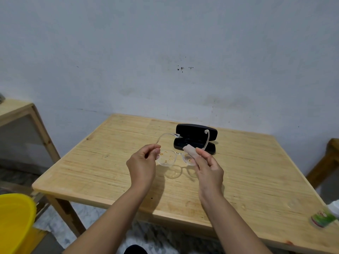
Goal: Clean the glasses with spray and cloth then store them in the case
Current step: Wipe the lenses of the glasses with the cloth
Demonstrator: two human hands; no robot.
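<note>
Clear-framed glasses [167,158] hang above the wooden table [95,162], temples unfolded and pointing away from me, with brownish smudges on the lenses. My left hand [143,164] pinches the left end of the frame. My right hand [209,167] holds a small pale cloth [189,150] pressed against the right lens, which it partly hides. Behind the glasses lies the black case [194,133], lid open. At the table's right front edge lies a bottle with a green label [323,218], blurred and cut off by the frame.
A yellow tub [14,220] stands on the floor at the lower left. A wooden cabinet [20,114] stands at the left and another piece of wooden furniture [324,162] at the right. A grey wall rises behind the table.
</note>
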